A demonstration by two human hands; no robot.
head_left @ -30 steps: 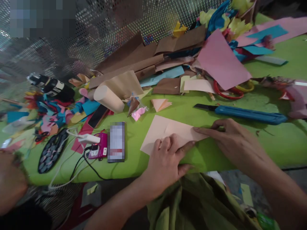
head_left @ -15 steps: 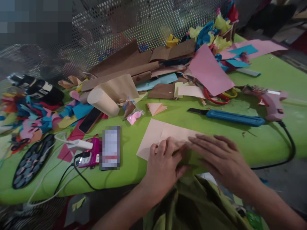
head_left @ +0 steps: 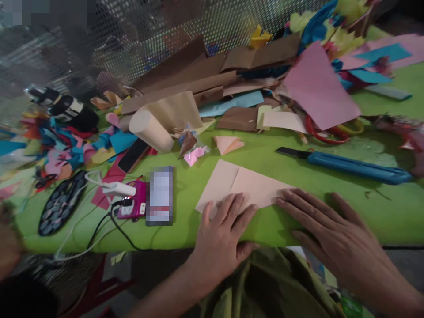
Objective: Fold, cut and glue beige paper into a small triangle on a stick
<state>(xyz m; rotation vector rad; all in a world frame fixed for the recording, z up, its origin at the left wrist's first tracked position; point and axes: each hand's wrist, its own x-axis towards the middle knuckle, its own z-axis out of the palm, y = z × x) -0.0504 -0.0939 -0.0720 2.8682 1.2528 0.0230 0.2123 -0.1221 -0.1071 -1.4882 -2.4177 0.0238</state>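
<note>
A pale pink sheet of paper lies on the green table near its front edge, with a folded flap and a crease line showing. My left hand rests flat on its lower left part, fingers spread. The fingertips of my right hand touch the paper's right tip, and that hand is stretched out, palm down. Just behind the sheet sits a small folded piece of peach paper. A blue utility knife with its dark blade out lies behind my right hand.
Left of the paper are a phone, a magenta power strip with cables, and a dark phone. Behind stand a paper roll, brown paper scraps and red-handled scissors. Part of another person's arm shows at far left.
My hands have moved apart: the right slid to the paper's right tip, the left shifted slightly down, exposing more of the sheet. The view turned a little, and another person's arm appeared at left.
</note>
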